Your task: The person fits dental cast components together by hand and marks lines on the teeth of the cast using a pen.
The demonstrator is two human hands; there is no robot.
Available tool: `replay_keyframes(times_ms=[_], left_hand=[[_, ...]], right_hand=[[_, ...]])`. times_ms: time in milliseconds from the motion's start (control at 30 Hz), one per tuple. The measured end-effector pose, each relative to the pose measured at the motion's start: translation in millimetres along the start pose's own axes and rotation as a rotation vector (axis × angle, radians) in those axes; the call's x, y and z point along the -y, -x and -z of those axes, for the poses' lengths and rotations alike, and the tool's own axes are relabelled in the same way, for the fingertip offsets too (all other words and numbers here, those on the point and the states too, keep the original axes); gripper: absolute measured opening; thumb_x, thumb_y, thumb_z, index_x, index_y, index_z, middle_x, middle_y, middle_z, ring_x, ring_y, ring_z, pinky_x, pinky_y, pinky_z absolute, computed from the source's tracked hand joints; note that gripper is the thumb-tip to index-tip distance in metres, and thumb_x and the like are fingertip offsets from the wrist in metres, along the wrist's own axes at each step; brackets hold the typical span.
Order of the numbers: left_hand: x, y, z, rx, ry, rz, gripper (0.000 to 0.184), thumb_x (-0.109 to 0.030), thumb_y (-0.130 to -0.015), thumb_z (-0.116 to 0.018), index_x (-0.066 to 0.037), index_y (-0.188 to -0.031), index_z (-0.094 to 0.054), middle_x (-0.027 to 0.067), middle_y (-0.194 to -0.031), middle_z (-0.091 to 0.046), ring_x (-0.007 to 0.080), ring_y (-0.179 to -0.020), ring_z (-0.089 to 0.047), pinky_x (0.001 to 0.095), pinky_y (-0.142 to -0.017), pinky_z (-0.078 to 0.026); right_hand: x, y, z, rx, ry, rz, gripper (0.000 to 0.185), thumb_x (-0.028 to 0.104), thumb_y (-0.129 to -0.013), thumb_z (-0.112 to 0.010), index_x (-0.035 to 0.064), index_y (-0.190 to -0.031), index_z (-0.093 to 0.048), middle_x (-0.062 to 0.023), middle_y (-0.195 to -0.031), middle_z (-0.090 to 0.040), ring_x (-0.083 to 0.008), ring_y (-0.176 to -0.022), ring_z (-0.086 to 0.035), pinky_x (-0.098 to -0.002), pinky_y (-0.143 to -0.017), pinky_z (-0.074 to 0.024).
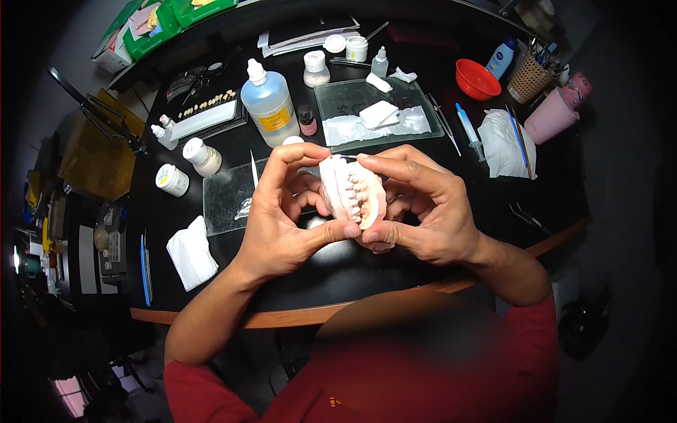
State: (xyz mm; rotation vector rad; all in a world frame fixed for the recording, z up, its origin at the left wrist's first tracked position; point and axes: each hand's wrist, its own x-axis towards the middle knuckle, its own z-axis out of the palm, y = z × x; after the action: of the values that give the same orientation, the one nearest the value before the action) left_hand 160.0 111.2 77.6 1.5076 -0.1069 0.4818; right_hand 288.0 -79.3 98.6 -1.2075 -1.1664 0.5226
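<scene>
A pale pink-and-white plaster dental model [372, 201] is held up over the black table, its row of teeth showing along the middle. It looks like two arches set against each other, though I cannot tell whether they are joined. My left hand [278, 211] grips the model's left side, thumb at the bottom and index finger at the top. From the right, my right hand [431, 204] pinches the other side in the same way. The curled fingers behind the model are partly hidden. Beneath my left hand lies a dark glass slab [220, 201].
A large liquid bottle [271, 106], small jars [202, 157] and a tooth shade guide [206, 116] stand on the left. Behind the model is a glass plate [338, 95] with white tissue. A red bowl [478, 79], brush holder [530, 79] and pink cup [550, 116] stand right.
</scene>
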Motion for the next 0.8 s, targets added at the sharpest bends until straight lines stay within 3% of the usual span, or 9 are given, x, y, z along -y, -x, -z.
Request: replay_keyframes(times_ms=[200,300,500,533,667,800], left_hand=[[3,2,0,-0.018,0.057,0.016,0.076,-0.003,-0.073,-0.093,-0.001,-0.139,-0.055,0.0075,-0.118,-0.064,0.0097,-0.097,-0.064,0.023,-0.077,-0.053],[-2,0,-1,-0.012,0.095,0.051,0.076,-0.004,-0.075,-0.091,0.0,-0.143,-0.055,0.0079,-0.122,-0.063,0.0092,-0.096,-0.064,0.0234,-0.079,-0.053],[-4,2,-2,-0.009,0.132,0.144,0.07,-0.016,-0.086,-0.086,-0.003,-0.147,-0.054,0.007,-0.118,-0.063,0.007,-0.095,-0.062,0.0236,-0.082,-0.052],[-2,3,2,0.022,0.056,0.173,0.085,-0.044,-0.084,-0.084,-0.001,-0.149,-0.051,0.0099,-0.125,-0.061,0.016,-0.104,-0.064,0.029,-0.083,-0.056],[1,3,8,0.042,-0.024,0.191,0.082,-0.046,-0.087,-0.081,-0.001,-0.149,-0.052,0.0067,-0.117,-0.06,0.0142,-0.101,-0.063,0.0274,-0.081,-0.054],[2,4,11,0.054,-0.066,0.201,0.079,-0.046,-0.089,-0.078,-0.001,-0.148,-0.052,0.0049,-0.114,-0.059,0.0132,-0.101,-0.063,0.0265,-0.082,-0.053]], right_hand=[[-2,1,0,-0.015,-0.007,0.0,0.068,-0.005,-0.079,-0.085,-0.0024,-0.14,-0.056,-0.0125,-0.123,-0.054,-0.0123,-0.093,-0.068,-0.0195,-0.064,-0.0621],[-8,2,-4,-0.067,-0.013,0.055,0.068,-0.004,-0.078,-0.086,-0.0044,-0.139,-0.056,-0.0123,-0.124,-0.054,-0.0137,-0.095,-0.069,-0.0208,-0.066,-0.0636],[-10,3,-12,-0.139,-0.14,-0.04,0.066,-0.003,-0.079,-0.086,-0.007,-0.135,-0.052,-0.0155,-0.122,-0.059,-0.0193,-0.101,-0.071,-0.0247,-0.071,-0.0659],[-10,4,-13,-0.128,-0.169,-0.064,0.065,-0.003,-0.08,-0.085,-0.0063,-0.134,-0.05,-0.0175,-0.122,-0.061,-0.0203,-0.101,-0.072,-0.0251,-0.07,-0.0659],[-6,3,-15,-0.112,-0.238,-0.138,0.062,-0.003,-0.082,-0.083,-0.004,-0.132,-0.046,-0.0248,-0.119,-0.066,-0.0228,-0.097,-0.074,-0.0265,-0.069,-0.0657],[-8,4,-15,-0.115,-0.26,-0.181,0.061,-0.003,-0.083,-0.083,-0.0035,-0.13,-0.045,-0.0266,-0.118,-0.067,-0.024,-0.098,-0.074,-0.0275,-0.068,-0.0655]])
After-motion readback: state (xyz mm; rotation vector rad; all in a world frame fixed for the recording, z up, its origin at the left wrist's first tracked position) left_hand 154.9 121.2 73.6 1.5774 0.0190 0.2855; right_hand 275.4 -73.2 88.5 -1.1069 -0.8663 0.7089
